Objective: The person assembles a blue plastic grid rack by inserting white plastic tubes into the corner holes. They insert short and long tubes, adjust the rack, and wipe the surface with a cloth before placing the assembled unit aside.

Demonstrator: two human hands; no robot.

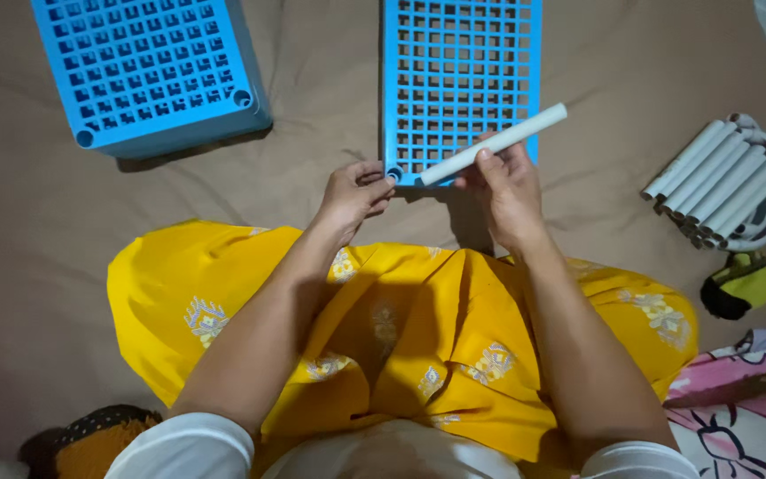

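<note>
I am sitting on a brown sheet (37,231) that covers the whole surface under me, looking down over my lap, which is draped in bright yellow patterned cloth (401,328).

Two blue plastic grid shelves lie on the sheet ahead of me. One grid shelf (148,66) sits up and to my left, well apart from my hands, with round sockets at its near corners. The other blue grid panel (458,80) lies straight ahead, its near edge just beyond my fingers, with a round corner socket (394,174) at its near left corner.

My right hand (507,191) holds a white plastic tube (494,145), fingers wrapped around its lower part and the thumb pressed along it. The tube slants from upper right down to lower left, lying over the panel's near right part, and its lower end is just beside the corner socket.

My left hand (355,193) is at that same corner, fingers curled narrow and touching the panel's edge by the socket; I cannot tell whether they pinch it.

Off to my right, well apart, a bundle of white tubes (711,182) lies side by side on the sheet. Just below it sits a small yellow-green and black object (746,286), too unclear to name.
</note>
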